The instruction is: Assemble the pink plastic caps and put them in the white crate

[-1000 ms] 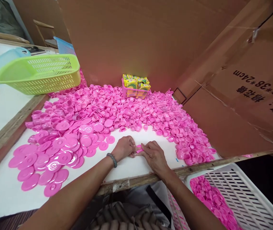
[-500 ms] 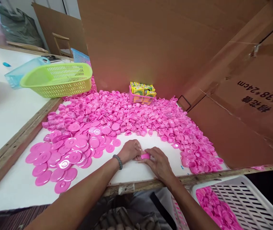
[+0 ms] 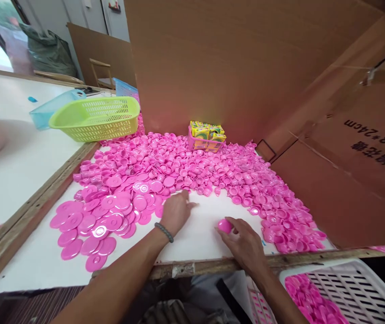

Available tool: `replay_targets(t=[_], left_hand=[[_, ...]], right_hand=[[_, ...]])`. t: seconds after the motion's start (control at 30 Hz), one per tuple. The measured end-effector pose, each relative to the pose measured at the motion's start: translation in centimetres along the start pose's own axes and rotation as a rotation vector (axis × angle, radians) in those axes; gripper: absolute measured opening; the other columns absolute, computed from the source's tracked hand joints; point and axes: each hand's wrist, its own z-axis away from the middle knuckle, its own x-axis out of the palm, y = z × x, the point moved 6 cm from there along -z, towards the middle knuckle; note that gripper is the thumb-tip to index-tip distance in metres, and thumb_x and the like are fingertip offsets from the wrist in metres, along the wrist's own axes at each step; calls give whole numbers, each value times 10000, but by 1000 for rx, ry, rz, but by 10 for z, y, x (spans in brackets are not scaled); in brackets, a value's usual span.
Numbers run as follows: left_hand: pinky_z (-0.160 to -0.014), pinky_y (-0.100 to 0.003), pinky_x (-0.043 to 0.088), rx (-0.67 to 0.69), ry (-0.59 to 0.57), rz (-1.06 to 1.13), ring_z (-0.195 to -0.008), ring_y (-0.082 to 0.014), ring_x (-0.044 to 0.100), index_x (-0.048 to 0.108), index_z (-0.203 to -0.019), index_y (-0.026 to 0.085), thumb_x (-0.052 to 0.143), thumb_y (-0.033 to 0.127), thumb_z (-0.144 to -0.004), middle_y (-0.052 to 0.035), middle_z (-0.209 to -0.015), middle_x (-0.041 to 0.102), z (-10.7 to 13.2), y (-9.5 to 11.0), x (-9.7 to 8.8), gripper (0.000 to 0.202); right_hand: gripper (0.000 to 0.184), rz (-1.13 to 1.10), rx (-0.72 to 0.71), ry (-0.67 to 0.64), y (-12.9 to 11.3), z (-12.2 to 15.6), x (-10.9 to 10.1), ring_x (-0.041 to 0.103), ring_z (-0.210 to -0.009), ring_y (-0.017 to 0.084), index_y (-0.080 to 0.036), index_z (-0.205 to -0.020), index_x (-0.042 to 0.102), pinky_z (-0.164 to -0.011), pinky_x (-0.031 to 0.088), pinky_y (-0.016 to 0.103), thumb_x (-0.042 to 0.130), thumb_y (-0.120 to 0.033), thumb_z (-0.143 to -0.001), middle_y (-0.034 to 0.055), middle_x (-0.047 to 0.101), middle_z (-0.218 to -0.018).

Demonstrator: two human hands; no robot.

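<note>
A: What sits closest to us?

B: A white crate (image 3: pixel 356 285) at the lower right, with a heap of pink pieces (image 3: pixel 314 299) inside it. Just beyond runs the wooden edge (image 3: pixel 219 267) of the white counter (image 3: pixel 206 240).

A: And the right hand (image 3: pixel 246 245)?

B: Over the counter, a little past that edge. Its fingers are nearly closed, pinching a small, rounded pink piece (image 3: pixel 225 226).

A: Where does the piece lie in the grip?

B: At the very tips, between thumb and index finger, on the left side of the hand and well away from the palm. Whether it touches the counter, I cannot tell.

A: The left hand (image 3: pixel 175 212)?

B: Farther out, with a beaded bracelet (image 3: pixel 164 232) at the wrist. Thumb and index finger stand apart, with no piece visible between them. The index fingertip is at the front of the small pink cups (image 3: pixel 195 166); touching or just short, I cannot tell.

A: What is beside it?

B: Overlapping pink discs (image 3: pixel 107 222) to its left. Behind the cups stands a pink basket (image 3: pixel 204 145) of yellow boxes (image 3: pixel 207 130), and a green basket (image 3: pixel 101 131) stands off to the left.

A: At the back?

B: Tall brown cardboard (image 3: pixel 246 67).
</note>
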Motion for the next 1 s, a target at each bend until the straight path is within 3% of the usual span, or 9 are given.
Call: replay_targets(t=[0.07, 0.13, 0.23, 0.3, 0.47, 0.6, 0.73, 0.87, 1.0], left_hand=[[-620, -294, 417, -56, 99, -227, -775, -245, 589, 513, -916, 129, 533, 382, -779, -125, -844, 597, 1, -8, -16, 288], [-617, -298, 411, -95, 84, -351, -798, -259, 579, 508, -962, 110, 548, 373, -770, -145, -888, 571, 2, -14, -19, 328], [-610, -293, 403, -69, 14, -398, -802, -253, 572, 501, -1000, 106, 568, 330, -761, -141, -919, 549, 3, -11, -5, 334], [-612, -281, 395, 21, -44, -332, -781, -226, 569, 512, -968, 124, 578, 295, -754, -110, -903, 552, 5, 1, 9, 282], [-642, -259, 380, 238, -103, -72, -768, -172, 553, 532, -882, 182, 518, 236, -788, -38, -867, 569, 6, 26, 22, 110], [-634, -272, 380, 199, -23, -66, -768, -186, 546, 535, -883, 175, 520, 327, -786, -51, -886, 564, 2, 10, 10, 182], [-643, -275, 392, 226, -81, -61, -795, -199, 544, 538, -931, 166, 646, 387, -676, -62, -936, 547, 0, -2, 14, 355], [-650, -260, 394, 264, -155, -20, -795, -186, 550, 558, -892, 179, 643, 328, -692, -44, -884, 555, 0, 4, 32, 264], [-663, -263, 404, 283, -128, 12, -796, -180, 557, 542, -944, 183, 649, 318, -693, -42, -902, 563, 0, 12, 41, 305]], right_hand=[[311, 180, 37, 156, 22, 23, -36, 544, -771, 214, -176, -995, 561, -702, 435, 338, 501, -404, -792, 95, 589, -855], [321, 455, 128, 241, 51, 55, -74, 546, -749, 248, -172, -963, 588, -667, 423, 373, 480, -418, -787, 121, 587, -823], [369, 870, 333, 255, 94, 103, -122, 516, -600, 272, -192, -896, 627, -513, 369, 387, 454, -488, -759, 119, 570, -716], [414, 955, 385, 298, 105, 122, -138, 509, -598, 281, -183, -911, 630, -494, 365, 396, 425, -512, -764, 136, 575, -771], [287, 459, 80, 354, 80, 80, -98, 534, -820, 238, -170, -948, 605, -733, 447, 382, 442, -370, -822, 107, 567, -877], [239, 191, -26, 254, 62, 2, -48, 503, -934, 210, -195, -1020, 573, -798, 432, 346, 417, -232, -842, 84, 557, -978], [177, 227, -81, 71, 64, -54, -9, 489, -897, 223, -172, -930, 612, -745, 423, 336, 482, -203, -813, 84, 558, -930], [164, 249, -51, 21, 68, -66, 8, 488, -769, 195, -163, -716, 615, -637, 407, 302, 489, -186, -818, 71, 533, -813], [187, 0, -71, 73, 42, -53, 11, 507, -763, 169, -176, -710, 607, -666, 419, 285, 481, -217, -843, 51, 535, -796]])
